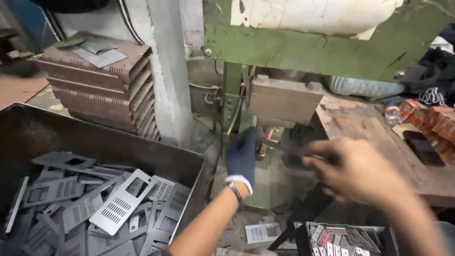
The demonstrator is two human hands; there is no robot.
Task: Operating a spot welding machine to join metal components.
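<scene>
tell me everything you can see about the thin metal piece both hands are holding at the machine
The metal strip is thin, dark and flat, blurred here. It runs roughly level, tilting slightly down to the right, under the machine's brown block. The gloved left hand holds its left end; the bare right hand grips its right end. Finer surface detail cannot be told.

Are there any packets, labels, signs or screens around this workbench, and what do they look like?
Small boxes: stacked in a row at the bench's far right edge, rectangular, orange-red with pale ends.
Bottle: just left of the boxes, small, clear, reddish cap.
Dark flat object: lying on the bench in front of the boxes, rectangular, black; whether it is a screen cannot be told.
No signs or lit screens show.
</scene>
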